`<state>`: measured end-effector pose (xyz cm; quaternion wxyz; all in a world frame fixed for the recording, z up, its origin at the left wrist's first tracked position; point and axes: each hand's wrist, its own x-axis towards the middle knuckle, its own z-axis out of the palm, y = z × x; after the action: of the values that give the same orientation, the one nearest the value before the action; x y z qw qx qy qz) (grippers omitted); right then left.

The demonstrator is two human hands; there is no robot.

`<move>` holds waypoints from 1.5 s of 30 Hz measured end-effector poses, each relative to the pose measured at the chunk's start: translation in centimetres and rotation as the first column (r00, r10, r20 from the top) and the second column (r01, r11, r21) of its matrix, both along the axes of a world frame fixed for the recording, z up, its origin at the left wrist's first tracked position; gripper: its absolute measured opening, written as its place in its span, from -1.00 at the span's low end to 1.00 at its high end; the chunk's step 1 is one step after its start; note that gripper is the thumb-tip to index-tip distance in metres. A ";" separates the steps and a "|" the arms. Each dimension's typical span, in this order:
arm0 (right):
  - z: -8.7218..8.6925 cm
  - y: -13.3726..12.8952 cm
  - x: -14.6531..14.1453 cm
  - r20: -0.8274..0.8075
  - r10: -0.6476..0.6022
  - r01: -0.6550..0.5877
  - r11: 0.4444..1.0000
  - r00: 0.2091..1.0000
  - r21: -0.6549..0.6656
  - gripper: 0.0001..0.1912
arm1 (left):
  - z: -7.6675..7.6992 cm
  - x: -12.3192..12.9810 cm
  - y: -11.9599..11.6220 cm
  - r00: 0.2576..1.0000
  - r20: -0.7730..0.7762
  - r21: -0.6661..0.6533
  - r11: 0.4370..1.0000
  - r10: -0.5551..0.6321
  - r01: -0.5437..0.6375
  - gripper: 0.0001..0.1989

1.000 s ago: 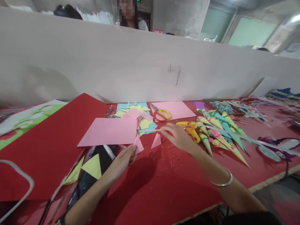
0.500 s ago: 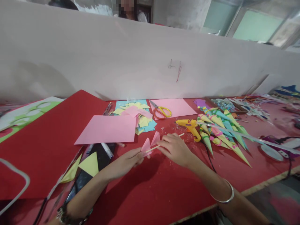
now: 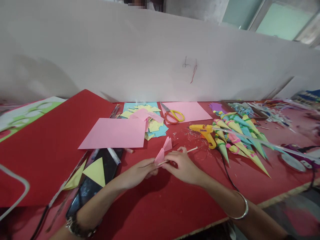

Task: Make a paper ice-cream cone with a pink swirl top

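A folded piece of pink paper (image 3: 160, 155) is pinched in my left hand (image 3: 141, 171), its upper flap standing free. My right hand (image 3: 182, 164) is closed around a thin pale stick (image 3: 192, 149) that slants up to the right. The stick's lower end lies against the pink paper, close to my left fingers. Some of my left fingertips are hidden behind the paper. A yellow glue gun (image 3: 204, 132) lies beyond my right hand, and scissors (image 3: 174, 115) with red and yellow handles rest further back.
A pile of paper cones (image 3: 240, 136) lies to the right. Pink sheets (image 3: 115, 133) and paper scraps (image 3: 150, 121) lie at the back. Yellow paper (image 3: 96, 171) rests on a black phone-like slab (image 3: 86, 196) by my left arm. A white board (image 3: 140, 60) stands behind the red table (image 3: 155, 213).
My right hand has slid down along the stick towards my left hand, and its fingers now meet the pink paper. The view has tilted slightly downward.
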<state>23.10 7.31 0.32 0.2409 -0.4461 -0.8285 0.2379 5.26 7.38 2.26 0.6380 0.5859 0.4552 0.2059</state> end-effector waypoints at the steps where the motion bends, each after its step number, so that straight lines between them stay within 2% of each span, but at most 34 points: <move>1: -0.1 0.0 0.0 0.003 -0.021 0.021 1.000 1.000 -0.008 -0.75 | 0.1 0.0 0.0 1.000 0.004 -0.022 1.000 -0.019 0.019 -0.71; 6: -0.4 0.0 0.0 0.014 -0.038 0.038 0.999 0.999 -0.025 -0.73 | 0.2 -0.5 0.3 0.990 -0.062 -0.033 0.992 -0.124 0.122 -0.71; 15: -1.1 0.8 0.6 0.057 -0.074 0.073 0.997 0.996 0.025 -0.76 | -0.8 -1.0 0.9 0.995 -0.077 0.131 0.989 -0.057 0.067 -0.71; 21: -1.1 0.7 0.7 0.070 -0.024 0.024 1.000 0.997 0.000 -0.73 | -1.6 -1.0 0.8 0.991 -0.097 0.131 0.986 -0.091 0.103 -0.75; 27: -1.1 0.5 0.6 0.078 -0.059 0.056 0.998 0.995 0.034 -0.68 | -1.3 -0.7 0.4 0.959 -0.274 0.336 0.926 -0.077 0.170 -0.70; 30: -1.1 0.5 0.6 0.070 -0.056 0.053 0.998 0.996 0.043 -0.65 | -1.3 -0.7 0.5 0.958 -0.261 0.288 0.938 -0.115 0.191 -0.69; 34: -1.0 0.4 0.5 0.068 -0.033 0.027 0.995 0.997 0.097 -0.69 | -1.5 -1.0 0.8 0.978 -0.138 0.162 0.971 -0.156 0.177 -0.71; 39: -0.5 0.3 0.7 0.040 0.013 -0.018 0.991 0.999 0.132 -0.74 | -1.7 -1.2 0.7 0.983 0.017 0.015 0.983 -0.181 0.181 -0.70; 45: -0.7 0.4 0.8 0.045 0.027 -0.032 0.993 0.999 0.115 -0.68 | -1.7 -1.3 0.6 0.979 0.042 -0.024 0.979 -0.200 0.201 -0.71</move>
<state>23.87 7.69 -0.36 0.2447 -0.4244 -0.8523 0.1832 3.92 7.99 0.51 0.6725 0.6156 0.3840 0.1458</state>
